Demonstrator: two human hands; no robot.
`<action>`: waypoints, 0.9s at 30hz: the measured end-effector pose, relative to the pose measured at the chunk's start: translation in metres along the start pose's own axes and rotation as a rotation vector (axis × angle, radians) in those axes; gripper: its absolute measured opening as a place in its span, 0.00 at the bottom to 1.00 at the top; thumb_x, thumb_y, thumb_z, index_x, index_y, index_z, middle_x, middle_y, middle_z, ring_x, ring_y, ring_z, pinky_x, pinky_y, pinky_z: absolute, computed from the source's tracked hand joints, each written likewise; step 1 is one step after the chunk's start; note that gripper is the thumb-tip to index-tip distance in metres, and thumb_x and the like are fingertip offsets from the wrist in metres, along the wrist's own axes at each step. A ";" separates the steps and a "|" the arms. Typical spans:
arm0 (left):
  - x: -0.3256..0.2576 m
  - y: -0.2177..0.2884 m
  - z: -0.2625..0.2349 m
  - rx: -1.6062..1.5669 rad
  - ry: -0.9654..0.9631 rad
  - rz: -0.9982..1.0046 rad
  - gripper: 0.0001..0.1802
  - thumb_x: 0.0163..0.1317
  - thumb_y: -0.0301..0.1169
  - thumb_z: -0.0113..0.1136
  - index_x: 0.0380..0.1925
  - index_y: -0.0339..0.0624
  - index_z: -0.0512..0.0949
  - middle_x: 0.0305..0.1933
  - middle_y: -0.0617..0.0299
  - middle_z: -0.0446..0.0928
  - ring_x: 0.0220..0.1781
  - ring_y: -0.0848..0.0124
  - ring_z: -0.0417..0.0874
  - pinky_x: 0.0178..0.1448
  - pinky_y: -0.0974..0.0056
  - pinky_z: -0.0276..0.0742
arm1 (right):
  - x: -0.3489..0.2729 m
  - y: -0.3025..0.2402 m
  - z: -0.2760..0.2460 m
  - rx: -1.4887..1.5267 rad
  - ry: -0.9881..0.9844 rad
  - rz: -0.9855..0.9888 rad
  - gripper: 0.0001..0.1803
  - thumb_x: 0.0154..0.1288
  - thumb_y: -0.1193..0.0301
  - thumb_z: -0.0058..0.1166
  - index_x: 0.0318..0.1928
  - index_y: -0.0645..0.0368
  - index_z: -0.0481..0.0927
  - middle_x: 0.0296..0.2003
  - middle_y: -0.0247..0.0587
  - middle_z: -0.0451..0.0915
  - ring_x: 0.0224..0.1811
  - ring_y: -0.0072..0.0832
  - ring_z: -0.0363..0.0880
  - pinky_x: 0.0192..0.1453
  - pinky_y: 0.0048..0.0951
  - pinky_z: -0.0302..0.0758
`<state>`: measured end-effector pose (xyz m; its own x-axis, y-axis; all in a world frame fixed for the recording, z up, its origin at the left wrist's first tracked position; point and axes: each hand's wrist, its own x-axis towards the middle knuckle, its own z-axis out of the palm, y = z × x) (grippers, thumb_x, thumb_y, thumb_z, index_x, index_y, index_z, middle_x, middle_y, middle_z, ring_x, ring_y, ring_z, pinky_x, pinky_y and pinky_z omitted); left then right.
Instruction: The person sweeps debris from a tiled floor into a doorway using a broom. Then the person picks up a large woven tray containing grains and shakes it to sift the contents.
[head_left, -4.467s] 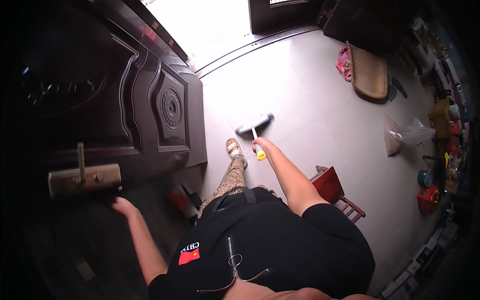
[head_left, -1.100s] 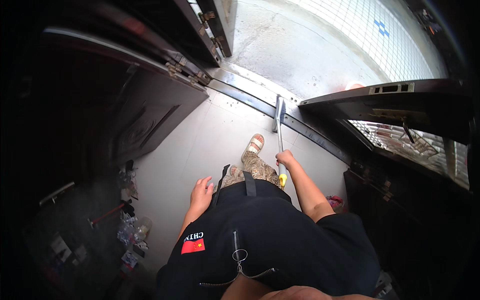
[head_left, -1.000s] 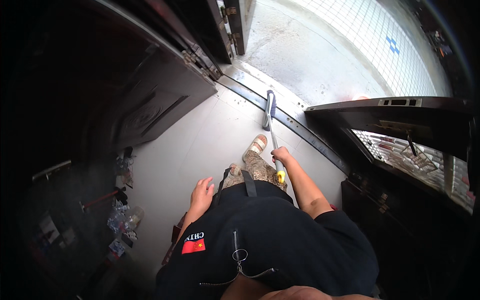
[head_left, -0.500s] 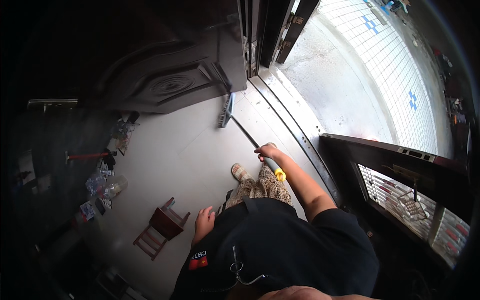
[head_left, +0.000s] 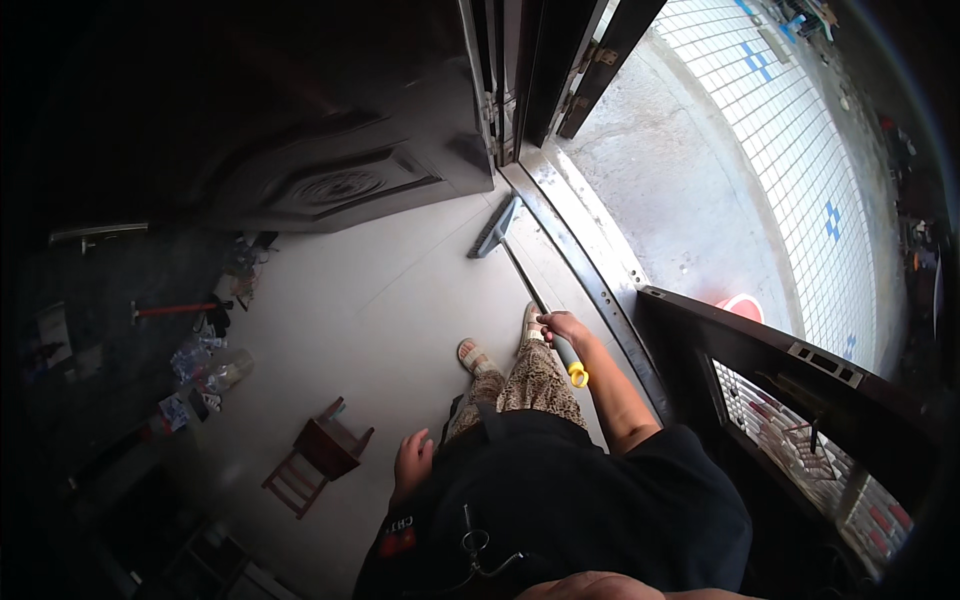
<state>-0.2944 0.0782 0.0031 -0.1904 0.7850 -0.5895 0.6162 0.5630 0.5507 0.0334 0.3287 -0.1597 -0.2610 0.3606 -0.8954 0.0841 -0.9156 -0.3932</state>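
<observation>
My right hand (head_left: pixel 563 327) is wrapped round the grip of a broom (head_left: pixel 497 230) with a dark pole and a yellow hanging loop at the near end. Its blue-grey head with dark bristles rests on the pale tiled floor (head_left: pixel 400 275), close to the metal door threshold (head_left: pixel 590 275). My left hand (head_left: pixel 413 456) hangs at my side with its fingers loosely apart, holding nothing. My sandalled feet (head_left: pixel 473 355) stand on the tiles behind the broom head.
A dark panelled door (head_left: pixel 340 190) stands ahead on the left, and another door leaf (head_left: pixel 740 350) is on the right. A small dark-red wooden chair (head_left: pixel 328 450) is at the lower left. Clutter with plastic bags (head_left: pixel 192 362) lines the left side. Outside stands a red bucket (head_left: pixel 742 308).
The broom head has moved right, from beside the dark door towards the threshold, and has turned. My right hand has come closer and slightly right. My left hand stays at my side.
</observation>
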 end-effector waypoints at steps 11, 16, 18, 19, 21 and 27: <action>0.026 0.054 0.028 0.090 -0.081 0.065 0.16 0.63 0.33 0.55 0.50 0.40 0.76 0.47 0.49 0.75 0.40 0.57 0.81 0.45 0.59 0.77 | 0.067 -0.040 -0.094 0.383 -0.147 0.301 0.15 0.71 0.64 0.44 0.24 0.52 0.68 0.13 0.26 0.67 0.11 0.19 0.62 0.14 0.24 0.63; 0.021 0.076 0.029 0.067 -0.059 -0.045 0.16 0.63 0.33 0.55 0.50 0.41 0.76 0.46 0.49 0.75 0.39 0.58 0.82 0.44 0.60 0.77 | -0.008 -0.023 -0.081 0.298 -0.097 0.189 0.11 0.70 0.66 0.46 0.30 0.56 0.73 0.14 0.29 0.69 0.13 0.20 0.65 0.18 0.25 0.67; 0.018 0.078 0.033 0.050 -0.050 -0.051 0.16 0.63 0.33 0.55 0.50 0.41 0.76 0.46 0.49 0.75 0.38 0.59 0.82 0.44 0.60 0.77 | -0.014 -0.025 -0.081 0.168 -0.084 0.136 0.13 0.70 0.65 0.47 0.29 0.57 0.74 0.14 0.32 0.70 0.13 0.23 0.66 0.18 0.27 0.67; 0.016 0.079 0.036 0.040 -0.045 -0.054 0.16 0.63 0.33 0.55 0.50 0.41 0.76 0.46 0.50 0.75 0.38 0.59 0.82 0.44 0.60 0.77 | -0.010 -0.033 -0.083 0.091 -0.106 0.095 0.13 0.70 0.65 0.48 0.28 0.57 0.73 0.14 0.32 0.70 0.13 0.23 0.66 0.18 0.27 0.67; 0.021 0.085 0.041 0.063 -0.061 0.001 0.16 0.63 0.33 0.55 0.50 0.41 0.76 0.45 0.50 0.75 0.38 0.59 0.82 0.44 0.60 0.77 | 0.017 -0.047 -0.084 0.130 -0.119 0.116 0.14 0.69 0.64 0.48 0.25 0.55 0.70 0.13 0.31 0.69 0.12 0.23 0.65 0.18 0.26 0.67; 0.021 0.097 0.050 0.053 -0.062 0.055 0.16 0.63 0.33 0.56 0.50 0.40 0.76 0.45 0.50 0.75 0.39 0.59 0.81 0.44 0.60 0.77 | 0.058 -0.027 -0.081 0.411 -0.174 0.225 0.13 0.70 0.63 0.46 0.28 0.52 0.67 0.13 0.26 0.66 0.12 0.21 0.62 0.17 0.21 0.63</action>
<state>-0.2000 0.1368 0.0145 -0.1088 0.7957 -0.5958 0.6644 0.5040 0.5519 0.0940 0.3891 -0.2176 -0.4393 0.1429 -0.8869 -0.2198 -0.9744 -0.0481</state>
